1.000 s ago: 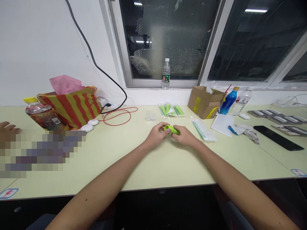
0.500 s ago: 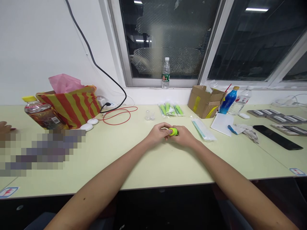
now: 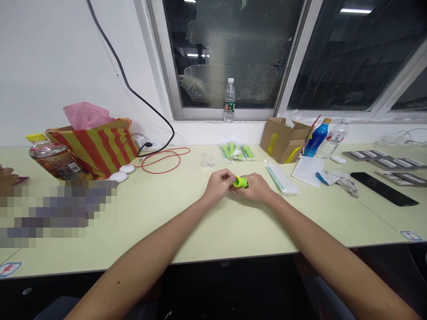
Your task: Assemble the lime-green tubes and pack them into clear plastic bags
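Above the middle of the table, my two hands meet around a small yellow-green tube-shaped thing [image 3: 240, 182]. Its round, hollow-looking end faces left, and I cannot make out its exact kind. My right hand [image 3: 255, 187] is closed around its right part, hiding that end. Thumb and fingers of my left hand [image 3: 220, 184] are pinched at the rim of the round end. Just behind lie small clear plastic cups or caps [image 3: 207, 160] and several green items in clear bags [image 3: 235, 151]. A clear packet with a pale strip [image 3: 282, 179] lies right of my hands.
At the left stand a brown drink bottle [image 3: 55, 158] and a striped tissue holder [image 3: 100, 146], near a red cable [image 3: 160, 166]. Another person's hand [image 3: 7, 180] shows at the left edge. Rightward are a cardboard box [image 3: 283, 140], a blue bottle [image 3: 318, 138] and a black slab [image 3: 383, 189].
My left thumb has shifted off the face of the yellow-green thing to its rim, so more of its round opening shows. My right hand keeps its hold. The view has moved slightly.
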Tool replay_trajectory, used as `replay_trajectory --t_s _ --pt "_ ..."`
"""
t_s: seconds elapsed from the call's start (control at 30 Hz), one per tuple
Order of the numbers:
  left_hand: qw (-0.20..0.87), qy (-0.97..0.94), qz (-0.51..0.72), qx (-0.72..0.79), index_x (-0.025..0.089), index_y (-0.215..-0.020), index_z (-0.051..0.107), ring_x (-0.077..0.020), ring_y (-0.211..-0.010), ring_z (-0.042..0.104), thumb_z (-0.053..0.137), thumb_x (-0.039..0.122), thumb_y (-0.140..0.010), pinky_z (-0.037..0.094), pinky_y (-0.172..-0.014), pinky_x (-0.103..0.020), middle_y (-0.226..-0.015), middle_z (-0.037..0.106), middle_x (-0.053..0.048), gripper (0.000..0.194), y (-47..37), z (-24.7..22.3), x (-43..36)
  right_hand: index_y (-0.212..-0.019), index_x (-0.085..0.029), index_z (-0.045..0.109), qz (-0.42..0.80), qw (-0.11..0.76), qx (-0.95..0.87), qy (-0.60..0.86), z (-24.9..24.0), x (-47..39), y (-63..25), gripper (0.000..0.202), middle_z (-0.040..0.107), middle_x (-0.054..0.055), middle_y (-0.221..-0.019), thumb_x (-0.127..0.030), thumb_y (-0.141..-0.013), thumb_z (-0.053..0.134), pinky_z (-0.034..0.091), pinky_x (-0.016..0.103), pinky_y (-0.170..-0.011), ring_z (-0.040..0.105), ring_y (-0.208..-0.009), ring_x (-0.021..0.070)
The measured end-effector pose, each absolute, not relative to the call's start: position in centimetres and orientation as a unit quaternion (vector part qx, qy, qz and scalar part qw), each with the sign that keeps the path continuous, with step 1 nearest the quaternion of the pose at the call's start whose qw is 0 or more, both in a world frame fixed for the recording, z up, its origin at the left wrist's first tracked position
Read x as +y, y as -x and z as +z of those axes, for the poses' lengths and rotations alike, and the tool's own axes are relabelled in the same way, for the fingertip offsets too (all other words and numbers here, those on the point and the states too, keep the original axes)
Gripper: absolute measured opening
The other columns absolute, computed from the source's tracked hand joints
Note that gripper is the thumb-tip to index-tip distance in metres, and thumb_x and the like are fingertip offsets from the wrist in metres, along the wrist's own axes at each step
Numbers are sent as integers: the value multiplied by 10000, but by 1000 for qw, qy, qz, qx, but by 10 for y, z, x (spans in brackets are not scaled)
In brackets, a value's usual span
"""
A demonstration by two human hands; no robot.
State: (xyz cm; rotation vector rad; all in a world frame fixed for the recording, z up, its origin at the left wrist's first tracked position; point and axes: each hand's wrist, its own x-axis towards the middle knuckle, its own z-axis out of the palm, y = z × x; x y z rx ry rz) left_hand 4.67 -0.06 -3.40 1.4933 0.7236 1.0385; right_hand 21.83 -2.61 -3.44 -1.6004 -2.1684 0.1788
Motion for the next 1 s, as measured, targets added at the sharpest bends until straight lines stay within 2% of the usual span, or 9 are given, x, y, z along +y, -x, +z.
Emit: replay_trajectory --t_s 0.17,0.27,0.37,0.47,0.57,0.7,0.8,0.9,1.0 --pt "606 -517 480 366 134 -686 550 -113 -508 594 670 233 -732 596 -551 -334 -608 574 0 162 -35 -31 19 -574 -195 524 -4 202 -833 515 -31 -40 -208 224 585 24 -568 -361 -712 584 228 277 -566 478 -541 141" --pt "585 -535 483 372 124 -729 582 -123 -544 603 706 286 -733 583 -506 -313 -634 575 -14 205 -19 -29 34 -591 -199 504 0 217 -844 490 -27 -46 -197 213 594 17 -586 -355 -717 573 240 275 -564 482 -551 140" --pt "580 -584 467 323 124 -783 619 -132 -559 607 730 367 -734 575 -493 -308 -658 585 -18 272 -15 -26 34 -670 -204 553 2 224 -783 580 -25 -41 -199 182 634 31 -655 -362 -761 551 254 275 -560 534 -606 163" --pt "546 -627 460 313 129 -806 642 -128 -539 601 742 405 -727 566 -486 -296 -661 596 -14 303 -24 -24 21 -751 -203 600 -14 173 -701 691 -26 -30 -211 208 666 75 -741 -403 -784 555 257 286 -559 587 -673 208" --pt "494 -662 460 326 141 -823 655 -111 -508 582 730 419 -739 531 -465 -256 -667 612 -8 299 -35 -26 8 -817 -196 608 -18 137 -674 726 -28 -27 -216 252 677 107 -820 -443 -802 558 271 294 -568 609 -720 239" --pt "425 -689 479 340 165 -828 653 -94 -506 566 679 407 -787 491 -481 -228 -694 634 0 247 -40 -30 0 -878 -204 569 22 174 -691 701 -29 -34 -203 383 663 90 -814 -581 -822 524 287 293 -569 590 -711 236" --pt "369 -710 483 355 174 -800 659 -106 -570 587 656 383 -803 492 -537 -229 -719 659 -6 209 -38 -30 0 -850 -213 526 53 206 -705 677 -27 -39 -196 467 640 67 -772 -677 -817 483 284 285 -568 555 -668 216" --pt "327 -729 481 361 178 -768 656 -105 -580 573 628 364 -824 478 -569 -233 -700 657 -1 196 -37 -28 -1 -772 -215 483 75 228 -718 653 -27 -39 -198 502 613 48 -727 -710 -838 428 271 278 -567 519 -634 193" --pt "292 -746 478 360 182 -767 652 -98 -569 547 595 346 -849 454 -576 -234 -685 647 7 192 -36 -26 -2 -697 -213 433 97 251 -724 635 -28 -38 -202 515 567 29 -660 -676 -901 337 261 276 -568 482 -607 172"
